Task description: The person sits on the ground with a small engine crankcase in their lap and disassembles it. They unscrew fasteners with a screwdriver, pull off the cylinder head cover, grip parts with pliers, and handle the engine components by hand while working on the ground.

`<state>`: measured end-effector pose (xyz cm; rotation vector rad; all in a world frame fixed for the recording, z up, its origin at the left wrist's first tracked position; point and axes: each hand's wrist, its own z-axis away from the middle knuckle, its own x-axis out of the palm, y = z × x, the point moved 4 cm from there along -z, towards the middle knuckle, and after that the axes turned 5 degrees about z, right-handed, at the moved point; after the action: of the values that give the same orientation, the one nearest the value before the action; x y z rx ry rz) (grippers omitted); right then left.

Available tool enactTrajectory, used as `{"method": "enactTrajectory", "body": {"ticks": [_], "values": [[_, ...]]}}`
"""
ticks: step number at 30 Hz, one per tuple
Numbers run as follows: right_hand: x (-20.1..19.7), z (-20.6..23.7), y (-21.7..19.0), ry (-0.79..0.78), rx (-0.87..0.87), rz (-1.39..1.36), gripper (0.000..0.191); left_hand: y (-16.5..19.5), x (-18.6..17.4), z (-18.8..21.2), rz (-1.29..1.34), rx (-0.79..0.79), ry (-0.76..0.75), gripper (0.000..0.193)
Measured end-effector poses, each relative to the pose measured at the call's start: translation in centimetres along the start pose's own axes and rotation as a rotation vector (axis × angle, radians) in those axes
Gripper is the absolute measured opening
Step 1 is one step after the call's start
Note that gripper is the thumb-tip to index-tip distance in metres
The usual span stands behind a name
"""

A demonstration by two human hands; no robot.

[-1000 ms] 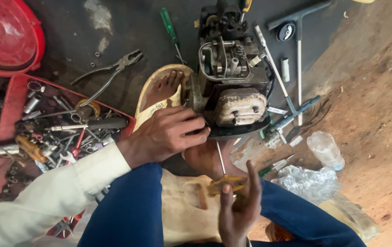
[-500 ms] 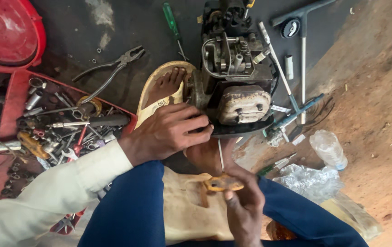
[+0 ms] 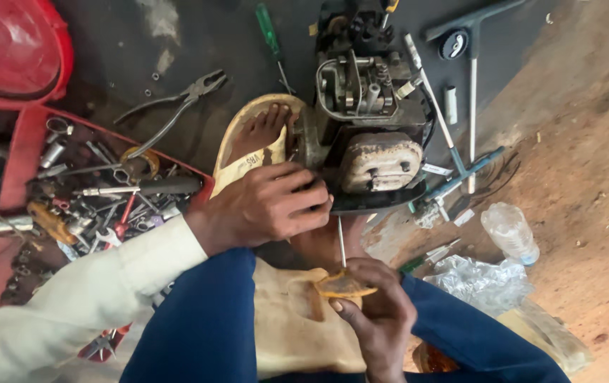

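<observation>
The right hand (image 3: 375,312) closes its fingers around the amber handle of a screwdriver (image 3: 342,273), whose thin shaft points up toward the underside of the small engine (image 3: 368,135). Since half a second ago this hand has risen a little, bringing the handle closer to the engine. The left hand (image 3: 265,206) stays where it was, palm down, fingers curled against the engine's lower left edge; whether it grips anything there cannot be told. Its white sleeve runs in from the lower left. The engine sits on dark ground, braced by a foot in a tan sandal (image 3: 255,142). Left of that lie pliers (image 3: 177,106) and a red tray of tools (image 3: 20,163); a T-handle wrench (image 3: 471,71) and a plastic bottle (image 3: 510,230) lie to the right.
</observation>
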<state>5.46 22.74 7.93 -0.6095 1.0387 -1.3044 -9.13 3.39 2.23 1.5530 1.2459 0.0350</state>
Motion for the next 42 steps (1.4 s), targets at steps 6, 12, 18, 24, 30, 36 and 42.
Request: {"method": "enactTrajectory", "body": {"ticks": [6, 12, 18, 24, 30, 36, 42], "values": [[0.6, 1.2, -1.0, 0.349, -0.122, 0.554, 0.044, -0.1, 0.2, 0.0, 0.009, 0.006, -0.007, 0.023], [0.1, 0.2, 0.2, 0.02, 0.093, 0.036, 0.05, 0.0, 0.2, 0.1, 0.001, -0.002, -0.003, 0.022], [1.0, 1.3, -0.2, 0.279, -0.236, 0.637, 0.051, 0.0, 0.4, 0.0, -0.07, 0.051, -0.031, 0.02], [-0.2, 1.3, 2.2, 0.102, 0.164, -0.132, 0.08, 0.2, 0.2, 0.0, -0.031, 0.03, -0.004, 0.019], [-0.6, 1.3, 3.4, 0.045, 0.311, -0.542, 0.045, 0.0, 0.4, -0.1, -0.039, 0.035, -0.014, 0.02], [1.2, 1.4, 3.8, -0.029, 0.386, -0.952, 0.039, 0.0, 0.6, -0.1, -0.04, 0.045, -0.013, 0.021], [0.4, 1.0, 0.2, 0.21, -0.193, 0.246, 0.042, -0.2, 0.4, 0.1, -0.055, 0.035, -0.013, 0.019]]}}
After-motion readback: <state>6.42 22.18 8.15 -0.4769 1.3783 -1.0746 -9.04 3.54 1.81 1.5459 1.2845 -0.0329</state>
